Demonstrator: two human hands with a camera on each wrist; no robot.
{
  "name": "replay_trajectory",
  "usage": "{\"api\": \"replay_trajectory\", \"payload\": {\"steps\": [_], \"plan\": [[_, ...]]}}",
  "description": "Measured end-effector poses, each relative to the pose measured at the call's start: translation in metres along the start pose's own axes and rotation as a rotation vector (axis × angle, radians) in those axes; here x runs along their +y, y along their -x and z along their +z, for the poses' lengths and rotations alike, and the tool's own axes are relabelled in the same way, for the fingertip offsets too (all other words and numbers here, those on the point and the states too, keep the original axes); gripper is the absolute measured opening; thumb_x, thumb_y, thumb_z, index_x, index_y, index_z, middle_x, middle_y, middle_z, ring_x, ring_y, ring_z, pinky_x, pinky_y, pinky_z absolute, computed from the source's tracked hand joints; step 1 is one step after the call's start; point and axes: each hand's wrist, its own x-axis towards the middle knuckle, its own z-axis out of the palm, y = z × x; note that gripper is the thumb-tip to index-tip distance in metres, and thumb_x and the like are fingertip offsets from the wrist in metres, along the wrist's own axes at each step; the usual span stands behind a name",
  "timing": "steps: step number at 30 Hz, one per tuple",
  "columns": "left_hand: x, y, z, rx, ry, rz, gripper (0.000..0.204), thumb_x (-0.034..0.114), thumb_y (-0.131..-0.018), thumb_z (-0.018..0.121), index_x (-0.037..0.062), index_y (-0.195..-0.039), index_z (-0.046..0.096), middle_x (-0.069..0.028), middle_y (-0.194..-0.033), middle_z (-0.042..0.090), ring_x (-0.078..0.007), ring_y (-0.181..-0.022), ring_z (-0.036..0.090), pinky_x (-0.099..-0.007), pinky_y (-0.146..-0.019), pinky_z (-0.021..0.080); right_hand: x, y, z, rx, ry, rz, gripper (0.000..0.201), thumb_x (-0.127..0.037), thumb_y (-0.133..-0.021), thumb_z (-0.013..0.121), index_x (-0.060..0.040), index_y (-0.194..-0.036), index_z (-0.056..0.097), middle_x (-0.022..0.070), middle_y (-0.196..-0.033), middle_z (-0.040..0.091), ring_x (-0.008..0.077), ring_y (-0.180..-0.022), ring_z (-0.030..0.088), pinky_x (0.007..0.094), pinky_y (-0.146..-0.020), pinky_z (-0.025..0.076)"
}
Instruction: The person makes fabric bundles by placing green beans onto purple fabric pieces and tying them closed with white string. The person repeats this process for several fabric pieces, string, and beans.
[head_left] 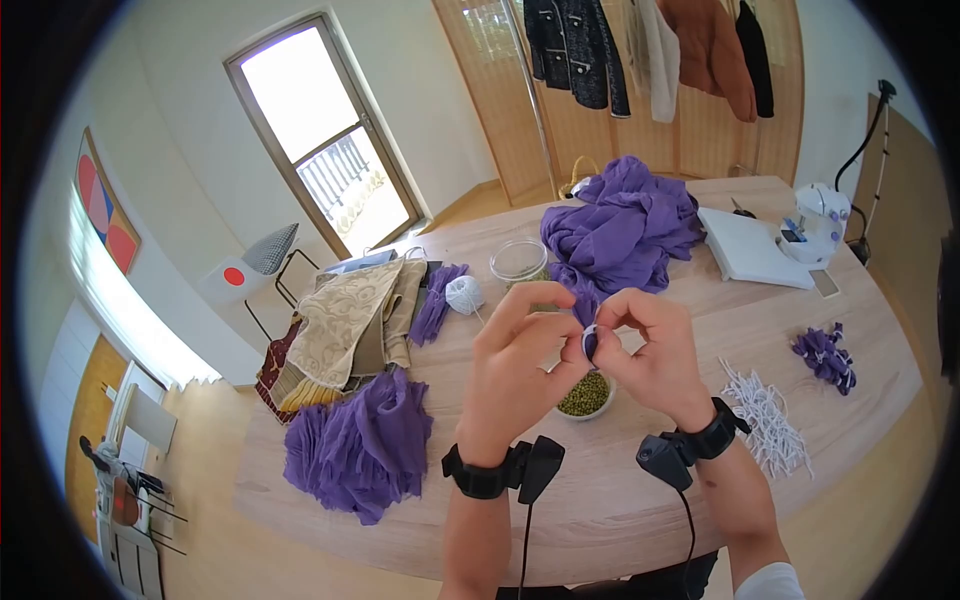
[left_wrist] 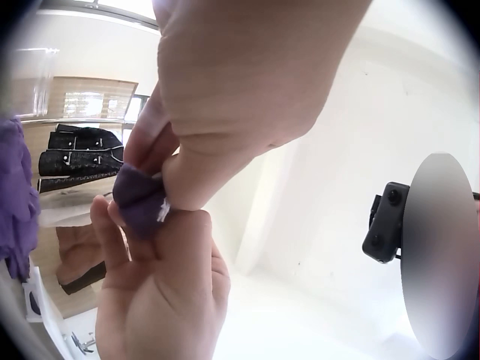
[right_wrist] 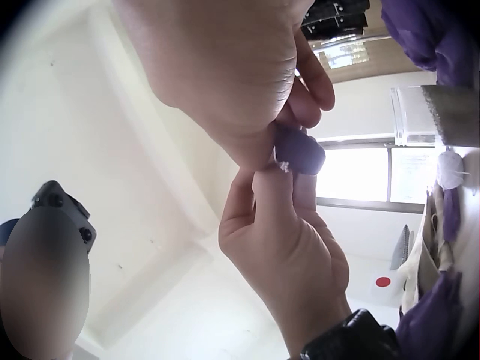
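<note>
Both hands meet over the table around a small rounded purple cloth bundle point(head_left: 590, 345) with a bit of white string point(left_wrist: 163, 211) at its base. My left hand point(head_left: 515, 360) pinches it between thumb and fingers from one side. From the other side, my right hand point(head_left: 655, 350) pinches at the same spot. In the right wrist view the bundle point(right_wrist: 301, 152) pokes out beyond the fingertips, and a short string end shows. Purple cloth point(head_left: 625, 225) heaps up behind, a strip of it running towards the fingers. Below the hands is a bowl of green beans point(head_left: 585, 398), partly hidden.
White cut strings point(head_left: 765, 420) lie at right, near a knotted purple piece point(head_left: 828, 360). A sewing machine point(head_left: 822, 225) stands at back right. Left are folded purple cloth point(head_left: 360, 445), fabric samples point(head_left: 345, 320) and a white yarn ball point(head_left: 464, 295). A clear tub point(head_left: 518, 262) stands behind.
</note>
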Motion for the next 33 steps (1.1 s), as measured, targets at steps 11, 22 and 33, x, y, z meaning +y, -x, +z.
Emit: {"api": "replay_trajectory", "payload": {"steps": [11, 22, 33], "plan": [[-0.013, 0.008, 0.015, 0.09, 0.224, -0.279, 0.012, -0.011, -0.071, 0.066, -0.0059, -0.082, 0.066, -0.0099, -0.103, 0.06, -0.0135, -0.087, 0.064, -0.0256, -0.077, 0.06, 0.017, 0.005, 0.008, -0.014, -0.396, 0.349, 0.002, -0.003, -0.092, 0.056, -0.002, -0.092, 0.054, -0.0013, -0.081, 0.058, 0.0021, -0.072, 0.053, 0.0183, -0.062, 0.045], [-0.019, 0.01, 0.02, 0.133, 0.621, -0.576, 0.009, -0.008, -0.08, 0.055, -0.0042, -0.086, 0.062, -0.0072, -0.105, 0.06, -0.0081, -0.081, 0.055, -0.0232, -0.072, 0.046, 0.018, 0.005, 0.014, -0.112, -1.372, 0.653, 0.005, -0.01, -0.097, 0.048, -0.006, -0.097, 0.051, 0.008, -0.08, 0.062, 0.0157, -0.062, 0.056, 0.0337, -0.061, 0.049], [-0.019, 0.013, 0.025, 0.319, 1.02, -0.697, 0.01, 0.005, -0.092, 0.051, 0.0022, -0.094, 0.06, -0.0065, -0.101, 0.063, -0.0082, -0.081, 0.05, -0.0237, -0.074, 0.041, 0.036, 0.006, 0.012, -0.204, -1.279, 0.631, 0.003, -0.007, -0.096, 0.047, -0.0056, -0.094, 0.049, 0.0079, -0.076, 0.059, 0.0139, -0.057, 0.053, 0.0321, -0.058, 0.047]]}}
